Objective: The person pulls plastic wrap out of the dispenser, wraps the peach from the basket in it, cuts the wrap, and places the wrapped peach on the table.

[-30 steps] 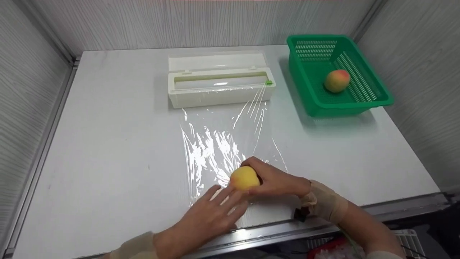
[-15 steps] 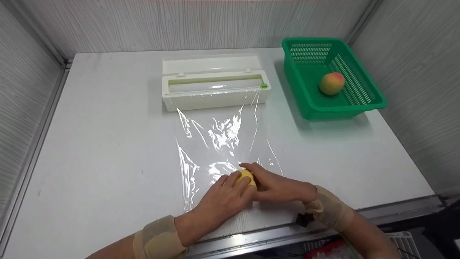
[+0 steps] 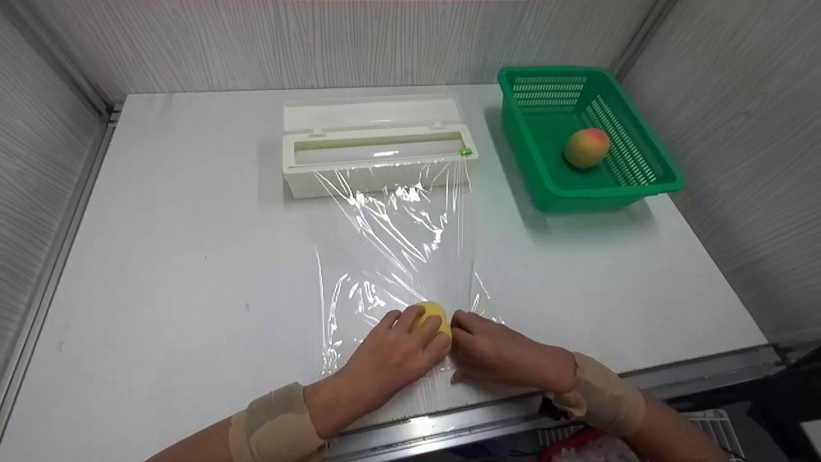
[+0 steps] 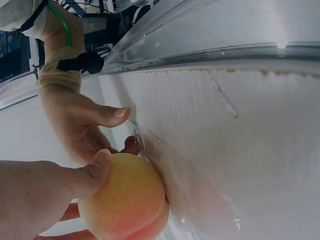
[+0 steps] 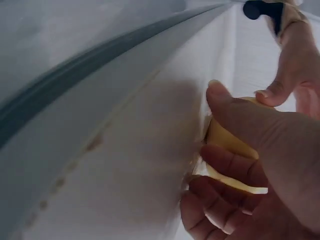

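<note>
Gripped a yellow peach in the left hand, with fingers curled over the top and, in the left wrist view, a thumb laid along the side. Held that peach low at the near end of a sheet of clear film, close to the front edge of a white table; could not make out the exact contact between fruit and film. Noted a pink blush and a crease on the fruit from the left wrist. Had the right hand just beside the peach, to the right, fingers bent and thumb apart from them, near the film. Could not tell from any view whether grasping the film with those fingers or only touching it. Wore tan wraps around both wrists.

Had the film stretching, wrinkled and full of bright reflections, back to a long white box with a lid tipped back, a pale roll inside and a small green piece at the right end. Saw a slotted green basket at the far right, well apart from the hands, holding a second peach. Saw pale wood-grain walls behind and to the sides, and a shiny metal rail along the front.
</note>
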The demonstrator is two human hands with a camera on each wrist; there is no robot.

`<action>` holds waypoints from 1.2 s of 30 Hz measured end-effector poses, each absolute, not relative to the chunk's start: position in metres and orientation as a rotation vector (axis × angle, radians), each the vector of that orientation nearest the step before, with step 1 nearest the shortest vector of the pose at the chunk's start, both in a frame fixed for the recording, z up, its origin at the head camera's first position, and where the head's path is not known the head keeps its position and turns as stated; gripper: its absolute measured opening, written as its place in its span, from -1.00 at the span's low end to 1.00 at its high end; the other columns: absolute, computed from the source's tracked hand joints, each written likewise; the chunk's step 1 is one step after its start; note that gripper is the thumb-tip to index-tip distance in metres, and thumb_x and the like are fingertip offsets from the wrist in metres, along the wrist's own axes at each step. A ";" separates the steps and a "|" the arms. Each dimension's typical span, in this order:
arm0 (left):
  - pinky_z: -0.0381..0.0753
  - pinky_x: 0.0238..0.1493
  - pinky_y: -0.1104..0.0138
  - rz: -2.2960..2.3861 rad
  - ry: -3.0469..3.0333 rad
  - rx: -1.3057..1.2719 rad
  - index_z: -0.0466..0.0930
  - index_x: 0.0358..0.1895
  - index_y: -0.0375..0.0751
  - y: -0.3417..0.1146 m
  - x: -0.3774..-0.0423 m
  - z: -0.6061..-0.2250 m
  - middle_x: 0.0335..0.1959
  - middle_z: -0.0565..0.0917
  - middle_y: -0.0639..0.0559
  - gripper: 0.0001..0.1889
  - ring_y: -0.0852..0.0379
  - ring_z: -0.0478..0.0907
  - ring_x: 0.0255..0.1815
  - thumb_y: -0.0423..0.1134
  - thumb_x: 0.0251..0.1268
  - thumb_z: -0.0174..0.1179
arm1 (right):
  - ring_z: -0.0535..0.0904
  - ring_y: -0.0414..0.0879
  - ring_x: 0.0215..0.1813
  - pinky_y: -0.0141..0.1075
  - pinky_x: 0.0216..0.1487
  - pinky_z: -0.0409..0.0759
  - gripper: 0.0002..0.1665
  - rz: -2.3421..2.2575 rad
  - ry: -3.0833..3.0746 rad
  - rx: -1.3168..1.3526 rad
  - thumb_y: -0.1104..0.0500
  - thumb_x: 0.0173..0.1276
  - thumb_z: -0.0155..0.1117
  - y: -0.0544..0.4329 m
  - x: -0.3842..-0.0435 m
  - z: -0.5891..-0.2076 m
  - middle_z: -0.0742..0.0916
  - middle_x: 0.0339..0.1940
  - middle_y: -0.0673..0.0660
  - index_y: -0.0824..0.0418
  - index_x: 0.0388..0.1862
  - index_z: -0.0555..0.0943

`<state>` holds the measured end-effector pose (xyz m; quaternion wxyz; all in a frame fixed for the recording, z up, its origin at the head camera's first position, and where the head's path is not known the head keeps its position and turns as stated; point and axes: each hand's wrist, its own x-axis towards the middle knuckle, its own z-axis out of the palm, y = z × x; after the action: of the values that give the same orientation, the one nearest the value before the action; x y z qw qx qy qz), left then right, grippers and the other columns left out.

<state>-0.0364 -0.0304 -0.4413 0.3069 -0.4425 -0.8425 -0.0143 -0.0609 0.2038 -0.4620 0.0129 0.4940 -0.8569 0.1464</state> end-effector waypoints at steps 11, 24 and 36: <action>0.63 -0.20 0.24 -0.111 -2.245 -1.218 0.46 -0.20 -0.03 -0.034 -0.038 -0.442 -0.11 0.56 0.00 -0.82 -0.07 0.56 -0.01 -0.35 0.19 0.21 | 0.52 -0.14 -0.27 -0.36 -0.19 0.58 -0.78 0.141 -2.366 1.563 0.39 0.19 0.27 0.206 -0.047 -0.470 0.59 -0.23 0.04 0.24 -0.17 0.61; 0.66 -0.17 0.24 -0.174 -2.243 -1.197 0.52 -0.23 -0.04 -0.034 -0.044 -0.441 -0.02 0.59 -0.05 -0.88 -0.08 0.59 0.00 -0.31 0.20 0.20 | 0.52 -0.14 -0.29 -0.36 -0.22 0.58 -0.76 0.018 -2.285 1.529 0.42 0.19 0.08 0.205 -0.040 -0.470 0.60 -0.26 0.05 0.27 -0.19 0.60; 0.67 -0.12 0.23 -0.153 -2.275 -1.229 0.52 -0.19 -0.07 -0.034 -0.043 -0.437 0.01 0.58 -0.07 -0.82 -0.10 0.58 0.04 -0.36 0.16 0.23 | 0.52 -0.15 -0.38 -0.36 -0.31 0.58 -0.79 -0.050 -2.219 1.504 0.41 0.13 0.13 0.200 -0.040 -0.472 0.62 -0.35 0.04 0.25 -0.28 0.63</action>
<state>-0.0427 -0.0339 -0.4370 0.2722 -0.4564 -0.8452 -0.0567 -0.0396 0.2003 -0.4723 0.2283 0.5462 -0.8057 -0.0182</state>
